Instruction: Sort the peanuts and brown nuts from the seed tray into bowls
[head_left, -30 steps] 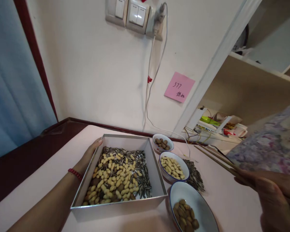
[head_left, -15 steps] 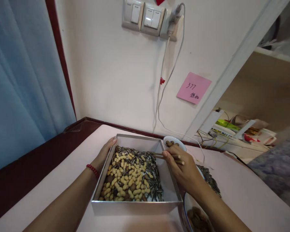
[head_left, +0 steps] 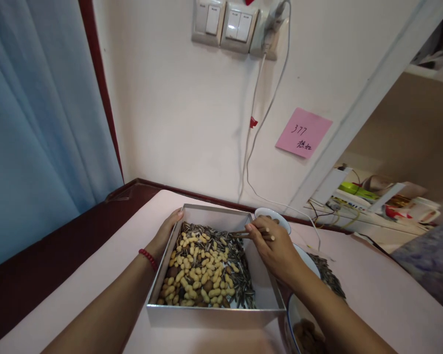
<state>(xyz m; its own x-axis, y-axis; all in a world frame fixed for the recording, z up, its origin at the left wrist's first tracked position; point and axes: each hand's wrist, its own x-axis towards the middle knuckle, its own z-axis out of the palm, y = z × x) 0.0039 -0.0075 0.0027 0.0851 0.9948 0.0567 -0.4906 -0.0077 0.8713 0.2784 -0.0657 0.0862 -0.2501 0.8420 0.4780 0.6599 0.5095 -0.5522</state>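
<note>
From my remote seat I have the left hand (head_left: 168,230) laid along the outer left wall of a shallow square box (head_left: 214,317), a digit at the rim near its far corner; most of its fingers are hidden, so I can't tell how far they are bent. The right hand (head_left: 275,246) is closed round slim wooden chopsticks (head_left: 243,236), tips down in the box between both hands; whether they pinch anything I can't make out. The box has a silvery, smooth edge and pale inner walls. Inside, nearest the left hand, lie waisted, straw-coloured peanuts (head_left: 203,268) with a few rounder brown nuts (head_left: 208,285); slender striped seeds (head_left: 242,282) bank up below the right hand. Just beyond that hand a white bowl (head_left: 285,225) is partly covered, only some brown contents showing. A second bowl (head_left: 307,259) is mostly blocked by the right forearm, its contents unseen; nearer me a blue-rimmed bowl (head_left: 294,310) is cut off by the lower edge, its brown pieces blurred. Right of the forearm, a rough seed pile (head_left: 328,275) is half masked.
</note>
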